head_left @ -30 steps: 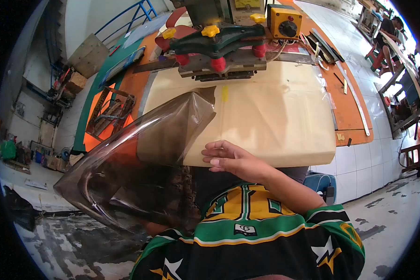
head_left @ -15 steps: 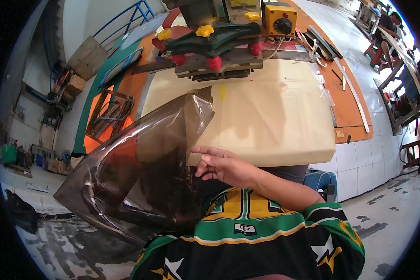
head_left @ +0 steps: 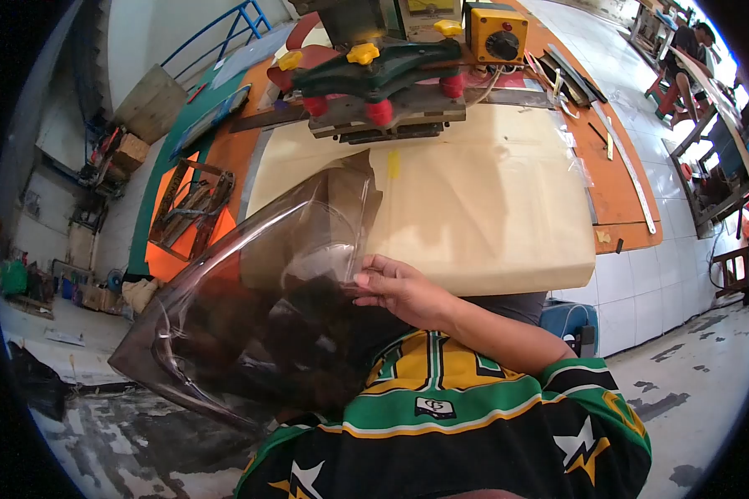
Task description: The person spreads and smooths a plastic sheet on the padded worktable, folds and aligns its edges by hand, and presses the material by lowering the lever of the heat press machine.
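Note:
A large see-through brown plastic sheet hangs folded over the left front of the work surface and over my lap. My right hand pinches its right edge between thumb and fingers. My left hand is hidden somewhere under or behind the sheet. Beneath the sheet's upper corner lies a cream covering with a short yellow tape strip. Behind it stands a press with yellow knobs and red posts, its plate raised above the cream covering.
A yellow control box sits at the back right. Metal rulers lie on the orange board. At the left are a metal frame and orange sheets. A person sits far right.
My right hand has moved from open beside the sheet to gripping its edge. The sheet's lower left corner has shifted slightly right, and the view has turned a little.

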{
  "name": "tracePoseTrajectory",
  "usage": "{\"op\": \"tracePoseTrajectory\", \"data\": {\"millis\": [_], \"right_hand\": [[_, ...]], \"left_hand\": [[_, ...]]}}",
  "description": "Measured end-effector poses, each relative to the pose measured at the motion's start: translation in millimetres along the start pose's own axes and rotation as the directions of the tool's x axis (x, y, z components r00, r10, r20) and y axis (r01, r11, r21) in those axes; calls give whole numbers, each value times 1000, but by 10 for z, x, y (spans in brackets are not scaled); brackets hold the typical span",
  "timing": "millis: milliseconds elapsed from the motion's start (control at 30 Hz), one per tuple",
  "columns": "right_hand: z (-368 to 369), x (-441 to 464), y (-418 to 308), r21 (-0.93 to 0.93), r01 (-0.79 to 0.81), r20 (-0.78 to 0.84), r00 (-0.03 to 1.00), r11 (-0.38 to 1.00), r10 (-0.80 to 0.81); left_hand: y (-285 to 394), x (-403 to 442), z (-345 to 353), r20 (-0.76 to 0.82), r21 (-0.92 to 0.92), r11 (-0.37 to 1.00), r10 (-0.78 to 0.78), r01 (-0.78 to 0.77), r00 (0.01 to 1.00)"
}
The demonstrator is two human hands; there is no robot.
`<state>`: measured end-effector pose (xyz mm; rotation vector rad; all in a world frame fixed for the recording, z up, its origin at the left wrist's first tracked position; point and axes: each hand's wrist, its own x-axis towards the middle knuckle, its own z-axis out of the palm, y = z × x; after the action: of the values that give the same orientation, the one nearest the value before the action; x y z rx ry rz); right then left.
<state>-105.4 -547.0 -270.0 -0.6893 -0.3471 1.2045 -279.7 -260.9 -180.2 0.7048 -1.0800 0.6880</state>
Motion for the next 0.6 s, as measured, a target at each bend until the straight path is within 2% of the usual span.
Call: {"op": "tracePoseTrajectory", "data": {"millis": [67,133,267,300,333,367,400,467,500,533,567,600], "right_hand": [[-1,-17,-23,40,45,-29,999,998,-44],[63,-62,-81,21,141,-154,979,990,-136],[99,-200,-314,-2,237,-75,969,971,-237],[102,-223,-365,-155,288,-67,951,945,-301],[111,-248,-416,-304,332,-48,931,893,-362],[133,-279,-475,-305,331,-50,931,893,-362],[162,-314,-535,-300,366,-25,920,881,-391],[225,-389,-659,-295,402,4,908,867,-419],[256,-436,-723,-252,407,37,911,878,-411],[243,-445,-742,-231,409,52,911,883,-409],[231,-454,-761,-209,411,67,912,888,-406],[179,-431,-753,-256,468,132,884,846,-449]], "left_hand": [[-18,1,-15,7,-16,1000,-3,3,1000],[-23,-1,-24,13,-33,999,-8,8,1000],[-68,44,-59,17,-64,997,-42,43,999],[-78,71,-62,14,-84,995,-49,50,999],[-39,102,-68,23,-8,986,-167,167,986],[-15,127,-69,23,69,958,-282,279,959],[-9,142,-58,23,69,958,-281,279,960],[3,180,-43,-208,331,851,-354,407,912],[-15,222,-38,-205,332,852,-353,404,913],[-63,285,-38,-252,622,618,-423,480,871],[-162,392,-2,-322,821,296,-465,488,825],[-303,525,56,-321,821,298,-464,487,826]]}}
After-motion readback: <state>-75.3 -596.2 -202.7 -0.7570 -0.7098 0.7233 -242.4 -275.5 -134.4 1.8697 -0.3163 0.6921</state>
